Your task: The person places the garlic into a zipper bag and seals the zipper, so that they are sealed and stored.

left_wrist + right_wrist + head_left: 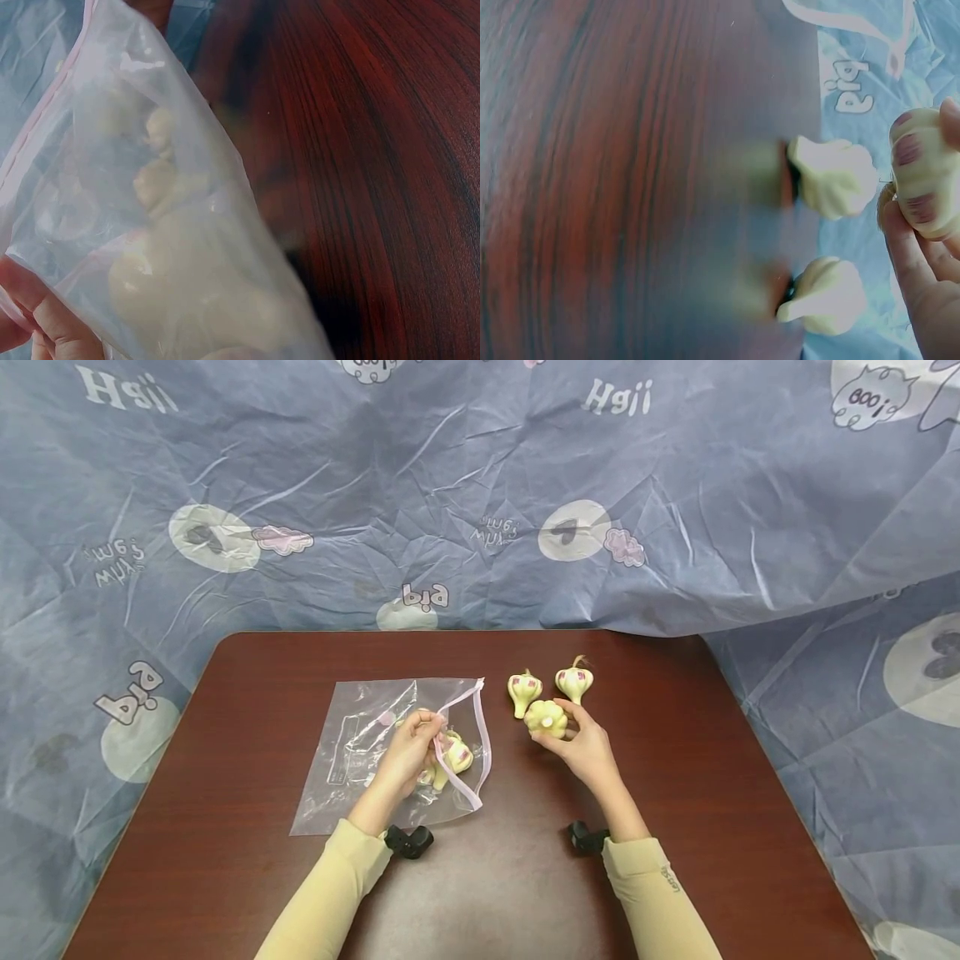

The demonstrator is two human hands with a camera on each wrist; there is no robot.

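Garlic bulb [546, 719] in the right hand [588, 750]: thumb and fingers are clamped on its sides, a pale round end facing the head camera. Whether it touches the desk [675, 752] I cannot tell. Just beyond it, two more bulbs lie near each other, the left one [524, 689] and the right one [574, 680], both with purple patches and their necks towards the person.

To the left, a clear zip bag [318, 806] lies on the desk, its pink-edged mouth facing right, the lips parted. The left hand [403, 756] pinches the near lip between thumb and fingers. Several bagged bulbs [459, 756] show through the plastic, close to the mouth; their exact count is unclear. Blue printed cloth [450, 468] hangs behind.
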